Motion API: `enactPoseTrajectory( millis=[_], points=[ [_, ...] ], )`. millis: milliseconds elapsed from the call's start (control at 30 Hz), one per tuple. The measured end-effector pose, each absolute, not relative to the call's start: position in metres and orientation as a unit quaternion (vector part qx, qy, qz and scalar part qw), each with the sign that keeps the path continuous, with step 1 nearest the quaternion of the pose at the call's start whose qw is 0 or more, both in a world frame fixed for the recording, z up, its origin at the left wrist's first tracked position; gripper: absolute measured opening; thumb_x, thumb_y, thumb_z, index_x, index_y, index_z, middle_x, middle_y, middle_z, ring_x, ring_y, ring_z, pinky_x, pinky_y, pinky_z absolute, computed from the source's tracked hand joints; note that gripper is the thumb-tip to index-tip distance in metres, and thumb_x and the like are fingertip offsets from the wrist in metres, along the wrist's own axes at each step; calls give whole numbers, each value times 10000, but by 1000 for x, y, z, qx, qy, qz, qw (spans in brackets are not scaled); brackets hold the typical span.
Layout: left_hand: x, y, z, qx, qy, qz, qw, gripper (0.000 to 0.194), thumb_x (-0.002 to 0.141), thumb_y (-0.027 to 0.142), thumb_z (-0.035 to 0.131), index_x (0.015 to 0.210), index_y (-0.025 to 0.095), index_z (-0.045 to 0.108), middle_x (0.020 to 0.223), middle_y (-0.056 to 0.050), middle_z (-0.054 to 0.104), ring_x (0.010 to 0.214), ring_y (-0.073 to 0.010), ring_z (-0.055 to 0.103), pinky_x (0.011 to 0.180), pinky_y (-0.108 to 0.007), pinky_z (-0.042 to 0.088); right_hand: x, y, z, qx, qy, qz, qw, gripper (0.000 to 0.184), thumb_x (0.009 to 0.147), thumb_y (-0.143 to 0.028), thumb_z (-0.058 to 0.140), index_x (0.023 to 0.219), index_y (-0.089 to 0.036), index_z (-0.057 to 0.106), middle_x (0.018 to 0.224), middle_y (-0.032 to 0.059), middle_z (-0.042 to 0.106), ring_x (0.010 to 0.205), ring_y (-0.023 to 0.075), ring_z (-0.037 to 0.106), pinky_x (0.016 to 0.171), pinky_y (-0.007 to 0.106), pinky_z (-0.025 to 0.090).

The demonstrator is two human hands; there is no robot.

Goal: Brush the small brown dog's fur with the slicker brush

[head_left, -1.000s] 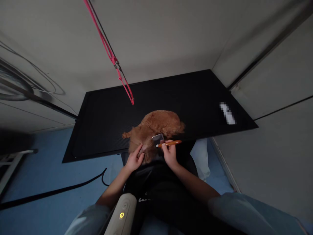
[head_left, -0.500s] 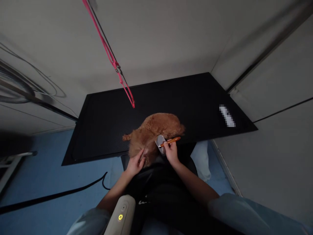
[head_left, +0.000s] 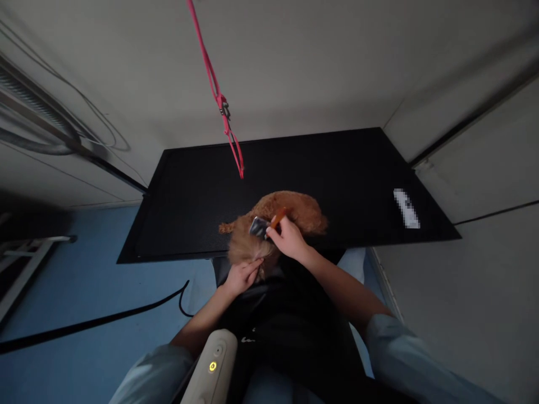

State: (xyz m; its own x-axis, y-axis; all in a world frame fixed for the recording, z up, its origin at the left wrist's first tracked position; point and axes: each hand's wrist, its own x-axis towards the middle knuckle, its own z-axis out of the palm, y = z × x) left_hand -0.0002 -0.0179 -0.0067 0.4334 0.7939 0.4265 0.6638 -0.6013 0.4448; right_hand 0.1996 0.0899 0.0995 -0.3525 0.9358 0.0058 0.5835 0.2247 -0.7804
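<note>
A small reddish-brown curly dog [head_left: 301, 210] lies at the near edge of a black table [head_left: 189, 191]. My right hand [head_left: 288, 240] is closed on a brush with an orange handle [head_left: 278, 216]; its metal head [head_left: 257, 226] rests on the dog's fur. My left hand [head_left: 242, 276] grips a tuft of the dog's fur at the table's edge, fingers pinched together. A black apron covers my lap below both hands.
A pink leash loop [head_left: 229, 126] hangs from above over the table's middle. A white device with a lit yellow button [head_left: 210, 367] sits at my left knee. A black cable [head_left: 96, 322] runs over the blue floor. A blurred white object [head_left: 406, 209] lies at the table's right.
My right hand has moved the brush up and left onto the dog's back, the handle now pointing away from me. My left hand stays on the fur. The camera view shifted slightly.
</note>
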Motion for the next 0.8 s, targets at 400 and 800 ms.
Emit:
enactPoseTrajectory(
  millis=[400,800],
  points=[
    [-3,-19,-9,820,441,334,147,389,866,150,493,1233,225,598,824,-65,711,663,-135,634,652,-234,519,198,98,105,-505,-766,337,211,182,826,-317,567,951,-191,525,849,59,660,785,203,628,717,300,467],
    [-23,-23,10,650,570,476,162,235,868,289,504,1066,183,573,1148,-125,565,1100,-240,534,958,-458,424,221,84,63,-556,-559,363,496,249,824,-352,539,1016,-203,483,917,58,637,864,197,641,776,332,502]
  ],
)
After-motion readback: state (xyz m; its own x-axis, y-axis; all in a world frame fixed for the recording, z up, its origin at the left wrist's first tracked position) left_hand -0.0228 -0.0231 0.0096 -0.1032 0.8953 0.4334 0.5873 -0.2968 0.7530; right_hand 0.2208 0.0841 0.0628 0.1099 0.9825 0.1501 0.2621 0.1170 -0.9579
